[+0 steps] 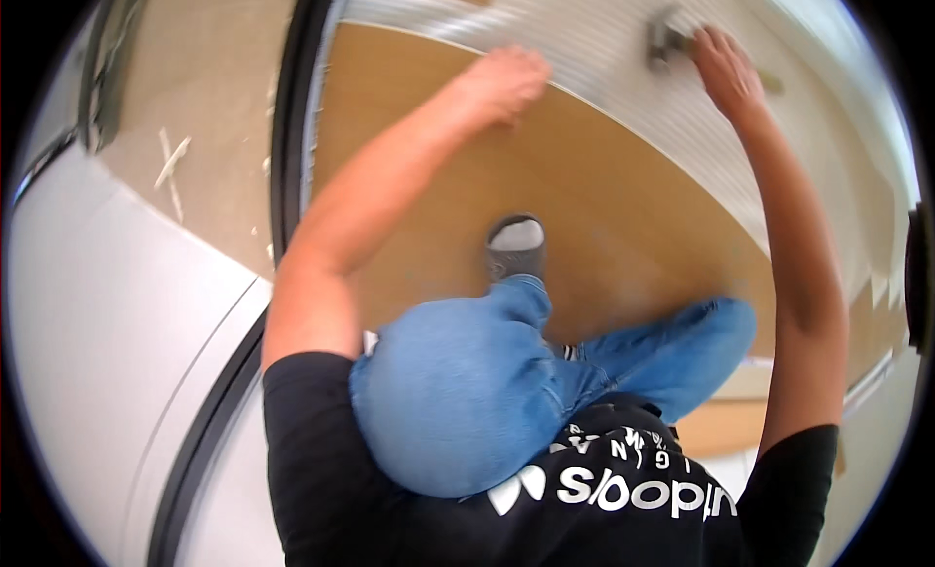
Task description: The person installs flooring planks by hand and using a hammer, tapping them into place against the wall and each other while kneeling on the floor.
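Head view. Grey tool [670, 38], upper right of frame: blurred, partly hidden behind right hand [726, 68], kind unclear. Right hand on tool handle, fingers wrapped, grasping it. Left hand [506, 80], top centre: pressed on edge of white ribbed sheet [623, 90], fingers curled over it; whether gripping or only pressing, cannot tell. Sheet lies over smooth tan board [604, 216], mid frame. Grey shoe [516, 245] on board, blue-jeaned knee below. Left: dark frame strip [289, 129], beige floor with pale scraps [173, 163], white panel [107, 304].

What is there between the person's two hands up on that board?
In the head view, only the ribbed pale sheet spans between the left hand and the right hand, which rests on a grey tool.
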The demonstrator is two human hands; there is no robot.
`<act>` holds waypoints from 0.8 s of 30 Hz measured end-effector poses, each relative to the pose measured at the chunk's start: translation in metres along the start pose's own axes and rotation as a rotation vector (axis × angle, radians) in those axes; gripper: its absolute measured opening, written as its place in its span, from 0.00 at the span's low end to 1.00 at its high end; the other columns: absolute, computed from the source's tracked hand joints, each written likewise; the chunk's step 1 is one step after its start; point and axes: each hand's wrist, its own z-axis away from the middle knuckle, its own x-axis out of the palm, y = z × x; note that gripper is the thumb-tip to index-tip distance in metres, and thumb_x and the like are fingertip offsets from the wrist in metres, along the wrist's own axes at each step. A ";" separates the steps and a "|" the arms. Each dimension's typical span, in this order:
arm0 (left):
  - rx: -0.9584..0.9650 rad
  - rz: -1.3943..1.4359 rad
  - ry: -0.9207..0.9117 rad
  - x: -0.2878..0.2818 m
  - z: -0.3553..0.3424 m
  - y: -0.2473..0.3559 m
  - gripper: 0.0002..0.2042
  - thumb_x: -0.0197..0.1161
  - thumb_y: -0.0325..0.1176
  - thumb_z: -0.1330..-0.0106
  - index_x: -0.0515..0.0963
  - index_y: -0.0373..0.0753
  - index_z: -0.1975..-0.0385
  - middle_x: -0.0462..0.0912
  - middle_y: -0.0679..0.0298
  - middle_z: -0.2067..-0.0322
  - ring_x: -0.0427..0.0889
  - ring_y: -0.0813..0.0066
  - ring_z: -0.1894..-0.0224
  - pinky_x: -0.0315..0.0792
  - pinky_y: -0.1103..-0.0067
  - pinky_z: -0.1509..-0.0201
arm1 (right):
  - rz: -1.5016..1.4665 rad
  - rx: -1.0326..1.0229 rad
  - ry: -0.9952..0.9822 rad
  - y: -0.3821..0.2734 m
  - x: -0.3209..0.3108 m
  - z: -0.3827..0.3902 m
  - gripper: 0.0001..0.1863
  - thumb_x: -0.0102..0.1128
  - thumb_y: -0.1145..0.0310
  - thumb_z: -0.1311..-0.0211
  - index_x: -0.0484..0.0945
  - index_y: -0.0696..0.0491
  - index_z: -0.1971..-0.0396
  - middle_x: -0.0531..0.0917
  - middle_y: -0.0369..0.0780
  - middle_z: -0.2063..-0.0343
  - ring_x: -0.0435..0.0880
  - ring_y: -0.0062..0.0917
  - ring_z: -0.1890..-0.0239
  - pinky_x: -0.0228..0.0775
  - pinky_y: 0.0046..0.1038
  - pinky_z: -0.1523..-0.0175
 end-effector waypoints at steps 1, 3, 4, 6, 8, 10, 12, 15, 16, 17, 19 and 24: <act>-0.010 0.004 -0.039 -0.004 -0.001 0.007 0.35 0.83 0.35 0.57 0.72 0.34 0.48 0.76 0.52 0.47 0.76 0.52 0.43 0.75 0.61 0.41 | 0.026 0.030 -0.083 -0.004 -0.004 0.005 0.14 0.54 0.71 0.30 0.72 0.51 0.47 0.80 0.42 0.49 0.80 0.41 0.44 0.74 0.42 0.42; -0.062 -0.001 -0.065 -0.011 0.013 0.002 0.36 0.83 0.35 0.57 0.72 0.35 0.47 0.76 0.53 0.46 0.75 0.54 0.42 0.75 0.62 0.40 | 0.060 0.064 -0.195 -0.022 -0.015 -0.007 0.12 0.56 0.70 0.30 0.72 0.51 0.50 0.80 0.42 0.51 0.80 0.38 0.44 0.74 0.41 0.42; -0.061 -0.032 -0.043 -0.006 0.022 -0.001 0.38 0.84 0.35 0.58 0.72 0.35 0.46 0.75 0.54 0.46 0.74 0.55 0.41 0.74 0.63 0.40 | 0.068 0.072 -0.234 -0.031 -0.018 -0.014 0.11 0.55 0.70 0.30 0.72 0.51 0.50 0.80 0.42 0.51 0.80 0.38 0.44 0.75 0.41 0.42; -0.066 -0.067 -0.014 0.001 0.032 -0.005 0.39 0.84 0.35 0.59 0.71 0.35 0.44 0.74 0.55 0.46 0.73 0.57 0.40 0.74 0.64 0.40 | 0.098 0.043 -0.274 -0.037 -0.022 -0.029 0.11 0.55 0.70 0.30 0.72 0.52 0.50 0.81 0.42 0.51 0.80 0.38 0.44 0.74 0.41 0.42; -0.087 -0.097 -0.010 0.002 0.032 -0.008 0.43 0.86 0.34 0.62 0.70 0.35 0.42 0.73 0.56 0.45 0.72 0.58 0.39 0.73 0.65 0.39 | 0.170 -0.036 -0.305 -0.035 -0.029 -0.033 0.10 0.55 0.70 0.29 0.72 0.54 0.51 0.81 0.43 0.51 0.80 0.37 0.43 0.74 0.40 0.42; -0.068 -0.055 0.002 0.003 0.027 -0.007 0.43 0.86 0.33 0.63 0.71 0.35 0.42 0.74 0.55 0.45 0.73 0.57 0.39 0.73 0.65 0.38 | 0.182 -0.113 -0.224 -0.034 -0.046 -0.021 0.11 0.54 0.67 0.28 0.71 0.55 0.52 0.82 0.45 0.54 0.83 0.39 0.48 0.76 0.42 0.45; -0.058 0.001 -0.033 -0.001 0.019 -0.010 0.45 0.87 0.32 0.65 0.70 0.34 0.41 0.74 0.53 0.45 0.73 0.55 0.39 0.72 0.65 0.37 | 0.030 0.091 -0.392 -0.035 -0.066 -0.005 0.12 0.54 0.64 0.27 0.70 0.55 0.52 0.83 0.47 0.58 0.86 0.43 0.54 0.78 0.45 0.50; 0.034 0.031 0.113 0.049 0.018 -0.034 0.53 0.87 0.35 0.65 0.65 0.31 0.33 0.71 0.45 0.36 0.67 0.48 0.30 0.62 0.62 0.25 | -0.117 0.175 -0.266 -0.025 -0.063 0.042 0.10 0.51 0.64 0.27 0.70 0.52 0.53 0.85 0.47 0.62 0.86 0.47 0.59 0.79 0.50 0.57; 0.098 0.023 0.265 0.071 0.030 -0.044 0.56 0.87 0.36 0.65 0.63 0.30 0.30 0.69 0.43 0.32 0.64 0.46 0.27 0.58 0.62 0.21 | -0.200 0.214 -0.265 -0.028 -0.069 0.055 0.09 0.53 0.64 0.28 0.71 0.50 0.54 0.84 0.46 0.62 0.86 0.47 0.58 0.78 0.50 0.56; 0.046 0.000 0.032 0.053 0.011 -0.031 0.56 0.87 0.36 0.66 0.63 0.30 0.30 0.69 0.44 0.33 0.65 0.46 0.27 0.59 0.62 0.21 | -0.260 0.210 -0.218 -0.018 -0.068 0.082 0.11 0.56 0.61 0.28 0.72 0.48 0.51 0.84 0.45 0.60 0.85 0.47 0.57 0.78 0.49 0.55; -0.033 0.054 0.054 0.017 0.017 -0.016 0.44 0.87 0.29 0.72 0.72 0.29 0.47 0.78 0.46 0.50 0.75 0.44 0.43 0.73 0.61 0.36 | -0.263 0.239 -0.282 -0.011 -0.063 0.114 0.18 0.59 0.59 0.28 0.72 0.46 0.43 0.83 0.42 0.52 0.84 0.47 0.54 0.77 0.47 0.53; -0.091 0.028 0.031 0.007 0.027 -0.001 0.46 0.88 0.27 0.71 0.70 0.35 0.44 0.75 0.50 0.48 0.75 0.47 0.43 0.74 0.62 0.39 | -0.232 0.382 -0.574 -0.006 -0.075 0.166 0.12 0.57 0.61 0.31 0.76 0.51 0.54 0.83 0.49 0.56 0.84 0.49 0.53 0.78 0.48 0.51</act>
